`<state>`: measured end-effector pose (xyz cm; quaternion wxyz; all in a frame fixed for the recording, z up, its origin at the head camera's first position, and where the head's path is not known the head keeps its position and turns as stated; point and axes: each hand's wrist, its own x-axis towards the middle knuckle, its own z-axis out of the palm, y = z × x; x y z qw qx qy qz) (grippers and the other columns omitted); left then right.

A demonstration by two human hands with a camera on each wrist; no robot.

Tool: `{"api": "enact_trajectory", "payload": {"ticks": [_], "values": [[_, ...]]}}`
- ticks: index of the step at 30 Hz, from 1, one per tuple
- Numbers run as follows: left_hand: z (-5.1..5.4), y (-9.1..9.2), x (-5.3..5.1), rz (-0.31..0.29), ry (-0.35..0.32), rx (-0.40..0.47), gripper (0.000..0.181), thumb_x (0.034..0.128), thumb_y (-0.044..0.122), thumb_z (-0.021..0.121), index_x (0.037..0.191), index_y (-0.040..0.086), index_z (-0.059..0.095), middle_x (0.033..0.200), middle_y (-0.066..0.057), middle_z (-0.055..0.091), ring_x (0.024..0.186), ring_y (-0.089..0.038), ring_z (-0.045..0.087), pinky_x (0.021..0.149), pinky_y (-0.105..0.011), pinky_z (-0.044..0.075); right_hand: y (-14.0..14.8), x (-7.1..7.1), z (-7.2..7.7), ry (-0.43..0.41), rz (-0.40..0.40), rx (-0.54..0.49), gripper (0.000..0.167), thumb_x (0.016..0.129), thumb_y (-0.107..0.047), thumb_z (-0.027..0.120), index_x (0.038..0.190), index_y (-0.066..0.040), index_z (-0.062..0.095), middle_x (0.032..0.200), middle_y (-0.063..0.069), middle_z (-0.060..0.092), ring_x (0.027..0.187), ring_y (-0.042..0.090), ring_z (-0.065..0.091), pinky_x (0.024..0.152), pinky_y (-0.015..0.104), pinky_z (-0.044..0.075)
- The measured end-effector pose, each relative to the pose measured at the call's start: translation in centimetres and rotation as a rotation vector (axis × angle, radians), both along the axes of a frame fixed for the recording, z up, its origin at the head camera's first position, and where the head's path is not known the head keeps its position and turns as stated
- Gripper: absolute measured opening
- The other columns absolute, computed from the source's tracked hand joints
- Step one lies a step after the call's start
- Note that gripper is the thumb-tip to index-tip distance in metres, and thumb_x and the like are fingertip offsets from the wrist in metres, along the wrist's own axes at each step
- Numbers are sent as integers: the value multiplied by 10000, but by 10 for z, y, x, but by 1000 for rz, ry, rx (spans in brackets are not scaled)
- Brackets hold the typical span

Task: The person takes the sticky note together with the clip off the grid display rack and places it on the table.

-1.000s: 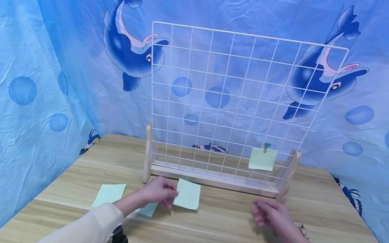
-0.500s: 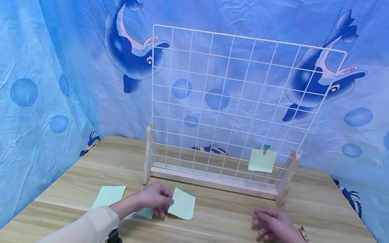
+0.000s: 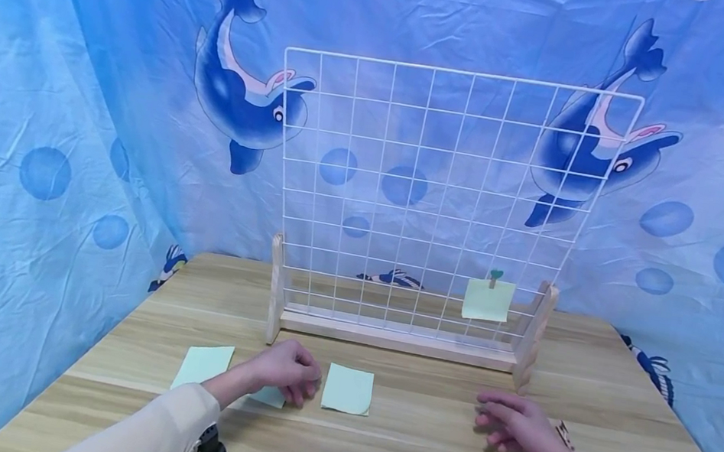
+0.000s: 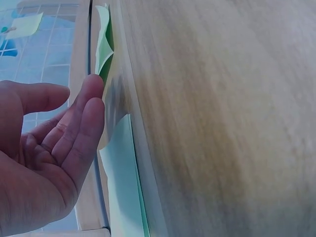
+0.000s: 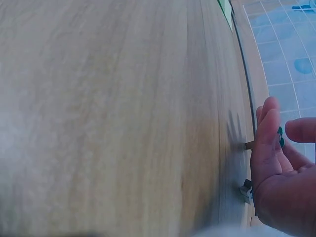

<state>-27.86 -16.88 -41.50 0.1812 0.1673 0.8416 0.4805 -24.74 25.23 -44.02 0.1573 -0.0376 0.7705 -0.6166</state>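
Note:
In the head view a pale green sticky note [image 3: 348,389] lies on the table just right of my left hand [image 3: 288,372], one corner slightly curled. That hand holds nothing; the left wrist view shows its thumb [image 4: 47,97] apart from the bent fingers. Another sticky note [image 3: 269,396] lies partly hidden beneath it. My right hand [image 3: 518,424] is raised over the table at the right. Between its thumb and fingers in the right wrist view shows the green heart of a small clip [image 5: 281,137]; most of the clip is hidden.
A white wire grid [image 3: 433,190] stands in a wooden base [image 3: 398,338] behind the hands. A heart clip [image 3: 495,276] holds a sticky note [image 3: 488,302] on it. One more note [image 3: 203,364] lies left. A small clip [image 3: 564,433] lies beside the right wrist.
My left hand has lowered the sticky note and let it go onto the table. The right hand has drifted slightly right and towards me.

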Motion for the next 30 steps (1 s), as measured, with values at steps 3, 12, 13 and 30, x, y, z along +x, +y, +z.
{"api": "enact_trajectory", "payload": {"ticks": [3, 12, 13, 30], "values": [[0, 0, 0, 6, -1, -3, 240, 930, 120, 568, 847, -69, 689, 720, -119, 688, 566, -205, 663, 503, -322, 560, 1, 1, 0, -20, -7, 4, 503, 975, -244, 537, 1349, 80, 446, 888, 33, 704, 652, 127, 630, 570, 253, 533], [-2, -1, -2, 5, -9, 10, 243, 934, 140, 578, 870, -60, 701, 726, -114, 690, 562, -198, 663, 505, -308, 555, 3, 3, -1, -62, -7, 1, 504, 980, -266, 532, 1342, 78, 462, 880, 44, 699, 654, 124, 628, 576, 258, 536], [-2, -1, -2, 4, -8, 11, 242, 935, 140, 578, 874, -58, 702, 727, -112, 690, 562, -197, 663, 505, -306, 555, 3, 3, -1, -62, -4, -2, 504, 980, -265, 533, 1342, 79, 462, 879, 45, 699, 656, 124, 630, 577, 258, 537], [5, 4, -7, 15, 16, 18, 234, 941, 146, 588, 978, -59, 694, 751, -120, 692, 586, -227, 665, 545, -358, 576, 2, 0, 6, -32, -9, -36, 503, 995, -247, 516, 1364, 85, 432, 874, 46, 691, 641, 118, 626, 566, 243, 539]]}}
